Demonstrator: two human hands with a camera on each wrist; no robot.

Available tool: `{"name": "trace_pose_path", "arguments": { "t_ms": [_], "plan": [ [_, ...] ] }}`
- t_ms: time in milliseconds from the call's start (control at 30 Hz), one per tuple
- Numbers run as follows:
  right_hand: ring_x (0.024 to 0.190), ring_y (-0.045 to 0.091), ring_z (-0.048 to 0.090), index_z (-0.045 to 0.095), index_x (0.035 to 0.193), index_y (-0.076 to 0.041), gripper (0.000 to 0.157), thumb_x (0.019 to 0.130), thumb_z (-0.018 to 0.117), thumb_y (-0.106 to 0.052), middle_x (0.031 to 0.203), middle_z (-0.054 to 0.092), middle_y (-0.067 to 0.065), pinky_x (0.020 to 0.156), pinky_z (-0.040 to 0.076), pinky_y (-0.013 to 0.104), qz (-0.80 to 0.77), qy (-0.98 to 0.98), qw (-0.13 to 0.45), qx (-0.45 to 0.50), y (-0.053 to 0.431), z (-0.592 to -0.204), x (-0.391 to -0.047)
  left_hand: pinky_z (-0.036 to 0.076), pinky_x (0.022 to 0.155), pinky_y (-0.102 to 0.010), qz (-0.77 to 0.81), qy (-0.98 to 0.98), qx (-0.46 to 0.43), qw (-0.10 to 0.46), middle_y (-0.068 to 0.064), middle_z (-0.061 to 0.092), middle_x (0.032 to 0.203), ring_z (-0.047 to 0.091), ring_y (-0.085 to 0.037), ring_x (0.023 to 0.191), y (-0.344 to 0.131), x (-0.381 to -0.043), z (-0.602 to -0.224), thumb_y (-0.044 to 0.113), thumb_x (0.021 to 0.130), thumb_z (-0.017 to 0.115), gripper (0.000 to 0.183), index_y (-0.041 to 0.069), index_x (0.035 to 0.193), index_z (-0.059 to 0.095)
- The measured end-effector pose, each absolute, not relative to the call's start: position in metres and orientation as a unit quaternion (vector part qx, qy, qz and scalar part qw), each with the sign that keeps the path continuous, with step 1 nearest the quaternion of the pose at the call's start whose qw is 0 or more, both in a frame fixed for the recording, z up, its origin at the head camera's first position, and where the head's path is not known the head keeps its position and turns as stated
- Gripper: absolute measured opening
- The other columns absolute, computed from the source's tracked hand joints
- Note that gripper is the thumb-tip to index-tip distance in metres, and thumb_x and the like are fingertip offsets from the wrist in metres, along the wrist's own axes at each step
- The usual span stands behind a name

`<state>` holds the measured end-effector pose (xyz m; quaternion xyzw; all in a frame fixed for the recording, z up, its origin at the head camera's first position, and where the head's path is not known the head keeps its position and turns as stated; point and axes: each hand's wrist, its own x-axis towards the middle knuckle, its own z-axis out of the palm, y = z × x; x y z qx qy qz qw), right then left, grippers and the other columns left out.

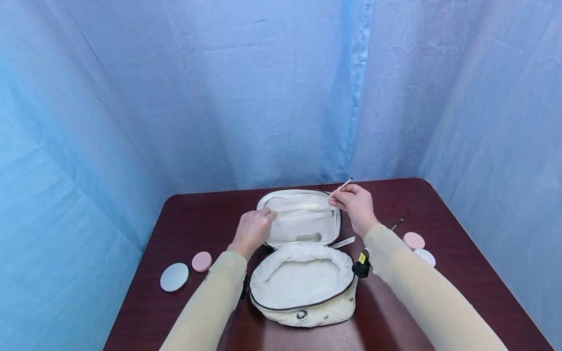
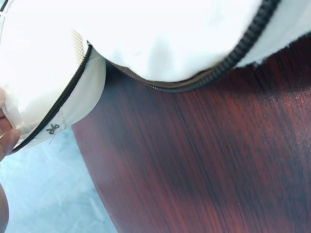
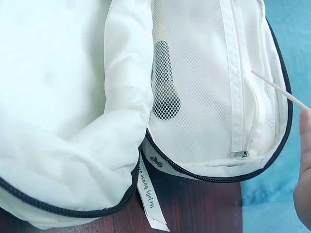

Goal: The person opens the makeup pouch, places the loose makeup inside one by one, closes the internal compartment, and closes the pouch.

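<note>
A white cosmetic bag stands unzipped, its lid folded back. My left hand pinches the lid's left side at the mesh pocket; in the left wrist view its fingertips grip the edge beside the black zipper. My right hand holds a slender makeup brush between thumb and fingers. In the right wrist view the thin pale end of this brush points at the open zipper slit of the mesh pocket. Another brush lies behind the mesh.
Left of the bag lie a pink round compact and a larger white-topped round case. To the right are a pink compact, a white round one and a dark-tipped stick. Blue curtains surround the table.
</note>
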<state>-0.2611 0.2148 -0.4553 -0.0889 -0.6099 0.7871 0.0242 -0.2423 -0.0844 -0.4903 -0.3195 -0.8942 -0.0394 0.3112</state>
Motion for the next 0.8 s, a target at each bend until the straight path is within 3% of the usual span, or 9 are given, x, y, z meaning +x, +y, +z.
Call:
{"name": "trace_pose_path", "arguments": {
  "t_ms": [167, 433, 800],
  "plan": [
    [0.077, 0.017, 0.076, 0.053, 0.102, 0.001, 0.014, 0.097, 0.065, 0.004, 0.086, 0.075, 0.007, 0.084, 0.061, 0.035, 0.765, -0.637, 0.034, -0.088, 0.211, -0.457, -0.263, 0.054, 0.054, -0.031, -0.04, -0.892, -0.322, 0.315, 0.0, 0.072, 0.09, 0.062, -0.016, 0.058, -0.083, -0.243, -0.49, -0.006, 0.082, 0.073, 0.023, 0.014, 0.093, 0.078],
    [0.088, 0.03, 0.076, 0.06, 0.109, 0.004, 0.015, 0.096, 0.067, -0.002, 0.104, 0.073, 0.026, 0.083, 0.061, 0.04, 0.629, -0.774, 0.057, -0.047, 0.204, -0.457, -0.262, 0.052, 0.053, -0.03, -0.032, -0.89, -0.327, 0.317, 0.001, 0.071, 0.089, 0.059, -0.015, 0.056, -0.083, -0.242, -0.49, -0.006, 0.082, 0.073, 0.022, 0.015, 0.091, 0.075],
    [0.102, 0.032, 0.073, 0.069, 0.12, 0.002, 0.023, 0.097, 0.067, -0.004, 0.111, 0.075, 0.02, 0.083, 0.059, 0.046, 0.358, -0.921, 0.125, 0.088, 0.2, -0.463, -0.256, 0.052, 0.053, -0.03, -0.031, -0.89, -0.329, 0.315, 0.001, 0.071, 0.088, 0.059, -0.015, 0.056, -0.083, -0.242, -0.489, -0.006, 0.082, 0.073, 0.023, 0.015, 0.092, 0.075]
  ]
}}
